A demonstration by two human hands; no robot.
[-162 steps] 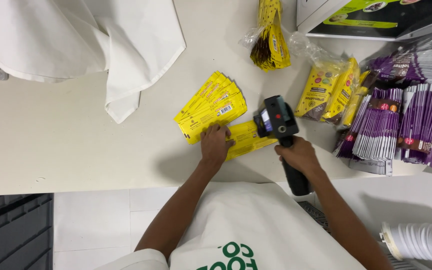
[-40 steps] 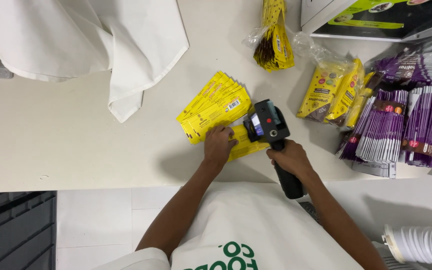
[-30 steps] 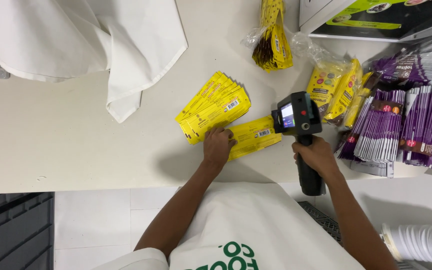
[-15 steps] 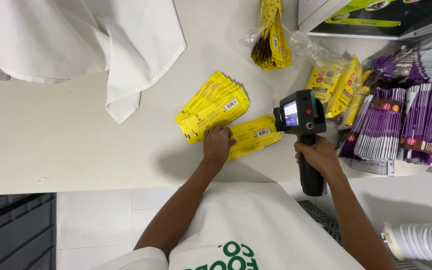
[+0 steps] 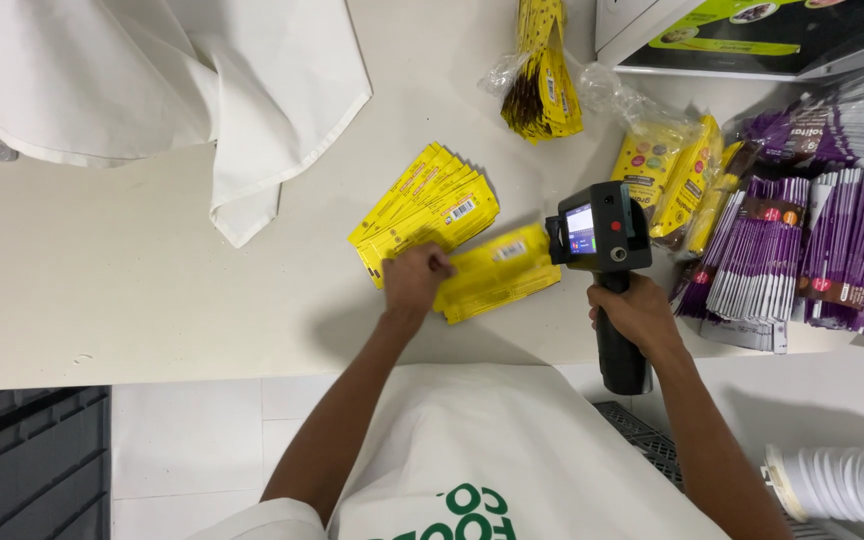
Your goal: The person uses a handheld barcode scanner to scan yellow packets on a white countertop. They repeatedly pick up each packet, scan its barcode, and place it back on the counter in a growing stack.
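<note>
My left hand (image 5: 414,282) rests with curled fingers on the left end of a small stack of flat yellow pouches (image 5: 500,272) on the white table (image 5: 152,290). A fanned pile of the same yellow pouches (image 5: 426,205) lies just above it. My right hand (image 5: 635,312) grips the black handle of a handheld gun-shaped device with a small screen (image 5: 602,235), held just right of the stack, off the pouches.
Purple pouches (image 5: 812,250) stand in rows at the right, beside bagged yellow pouches (image 5: 667,170) and another yellow bundle (image 5: 544,85). White cloth (image 5: 172,90) covers the table's far left. A box (image 5: 752,30) is top right; a black crate (image 5: 32,460) is on the floor.
The handheld device was over the yellow stack, then my right hand pulled it away to the right. My left hand stayed on the stack's left end.
</note>
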